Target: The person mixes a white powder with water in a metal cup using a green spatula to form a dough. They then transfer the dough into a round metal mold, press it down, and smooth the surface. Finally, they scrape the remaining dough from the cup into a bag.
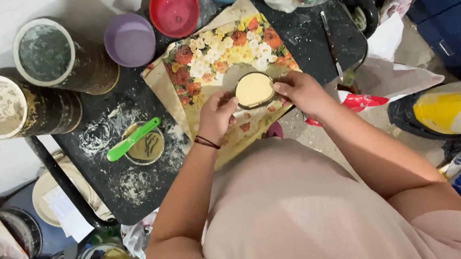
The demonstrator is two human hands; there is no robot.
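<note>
While both hands pinch its rim, left hand [216, 115] and right hand [299, 91], the small round dish [254, 89] of pale paste sits on the flowered paper [216, 51]; it looks light, rigid, best gripped at its edges.

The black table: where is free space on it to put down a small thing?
On the black table, one bare patch lies right of the floral sheet, up to the knife. Another lies at the near edge, below the dish with the green spatula, though floury. The far edge is crowded with bowls and stacked tins.
</note>
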